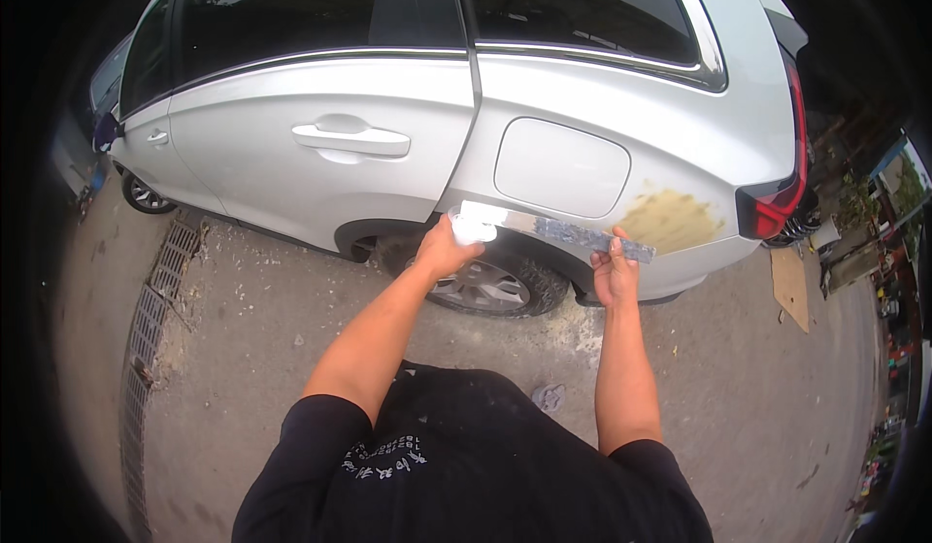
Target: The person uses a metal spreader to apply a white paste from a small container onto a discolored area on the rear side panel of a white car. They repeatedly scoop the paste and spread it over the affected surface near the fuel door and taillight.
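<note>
My left hand (449, 250) is closed around a small white cup (474, 229) in front of the car's rear wheel arch. In my right hand (615, 269) I grip a long flat stick (568, 234), stained grey along its length and white toward its left end. That end lies at the top of the cup; whether it dips inside I cannot tell. Behind my hands stands a silver-white car (388, 97). Just beyond my right hand, a rough beige patch (670, 219) marks its rear side panel, left of the red tail light (777, 203).
The rear wheel (485, 286) sits just below and behind my hands. A closed fuel flap (563, 166) is above the stick. A crumpled grey piece (549, 397) lies on the concrete near me. A metal drain grate (146, 329) runs along the left; flat cardboard (789, 286) lies at right.
</note>
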Action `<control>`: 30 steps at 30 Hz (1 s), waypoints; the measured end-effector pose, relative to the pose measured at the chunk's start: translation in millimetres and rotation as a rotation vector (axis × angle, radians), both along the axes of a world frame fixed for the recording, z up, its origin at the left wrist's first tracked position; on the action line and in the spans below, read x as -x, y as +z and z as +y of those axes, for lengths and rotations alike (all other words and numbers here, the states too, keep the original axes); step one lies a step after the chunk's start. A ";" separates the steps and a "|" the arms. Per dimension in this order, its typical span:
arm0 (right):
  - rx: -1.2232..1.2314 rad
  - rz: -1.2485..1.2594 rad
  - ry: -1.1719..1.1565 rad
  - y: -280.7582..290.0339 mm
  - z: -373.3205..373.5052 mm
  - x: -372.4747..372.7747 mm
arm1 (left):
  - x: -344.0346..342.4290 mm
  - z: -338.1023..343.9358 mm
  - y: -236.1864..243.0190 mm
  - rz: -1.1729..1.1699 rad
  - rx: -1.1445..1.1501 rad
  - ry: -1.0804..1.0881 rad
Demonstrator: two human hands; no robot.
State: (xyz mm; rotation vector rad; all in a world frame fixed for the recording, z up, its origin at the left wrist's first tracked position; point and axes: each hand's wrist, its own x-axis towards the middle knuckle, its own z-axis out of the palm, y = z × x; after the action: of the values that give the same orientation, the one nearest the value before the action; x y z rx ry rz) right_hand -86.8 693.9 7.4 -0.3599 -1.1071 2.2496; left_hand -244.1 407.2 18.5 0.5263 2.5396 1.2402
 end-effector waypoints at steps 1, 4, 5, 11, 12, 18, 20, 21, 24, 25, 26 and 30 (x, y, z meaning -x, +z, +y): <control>-0.003 0.000 0.004 -0.5 0.8 0.1 | 1.1 0.4 -0.4 -0.005 0.005 0.002; -0.004 0.010 0.012 -1.4 2.7 -0.7 | -0.8 1.1 5.5 -0.003 -0.007 -0.002; -0.004 0.014 0.013 -1.4 3.3 -1.0 | -1.8 1.6 7.5 0.000 -0.015 -0.006; -0.006 0.024 0.025 0.5 2.2 0.4 | -0.2 0.6 0.9 -0.005 -0.011 -0.003; -0.007 0.026 0.023 0.8 1.8 -0.2 | -1.1 0.0 0.7 -0.011 -0.021 -0.002; -0.010 0.029 0.025 4.0 -1.5 -4.6 | -3.6 -2.4 -3.5 -0.021 -0.051 0.001; -0.011 0.020 0.007 4.8 0.0 -9.6 | -6.1 1.5 -2.6 -0.033 -0.048 -0.009; -0.030 0.008 0.013 4.3 1.4 -13.0 | -7.0 4.0 -4.2 -0.033 -0.052 -0.011; -0.106 -0.042 0.014 6.9 -1.3 -21.0 | -16.2 0.4 -7.3 0.001 -0.080 -0.031; -0.146 -0.068 0.010 13.0 -6.9 -21.5 | -19.9 -4.3 -10.4 0.006 -0.102 -0.033; -0.209 -0.109 0.018 22.7 -11.6 -25.3 | -23.8 -6.2 -15.1 0.067 -0.091 -0.054; -0.448 -0.294 0.090 69.1 -28.3 -49.6 | -44.6 -6.6 -38.2 0.135 -0.082 -0.121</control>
State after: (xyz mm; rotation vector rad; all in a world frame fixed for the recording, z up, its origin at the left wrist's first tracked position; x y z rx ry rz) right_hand -37.2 665.7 76.5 -0.4670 -1.7668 1.9838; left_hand -199.5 400.7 -19.7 0.7952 2.5300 1.3102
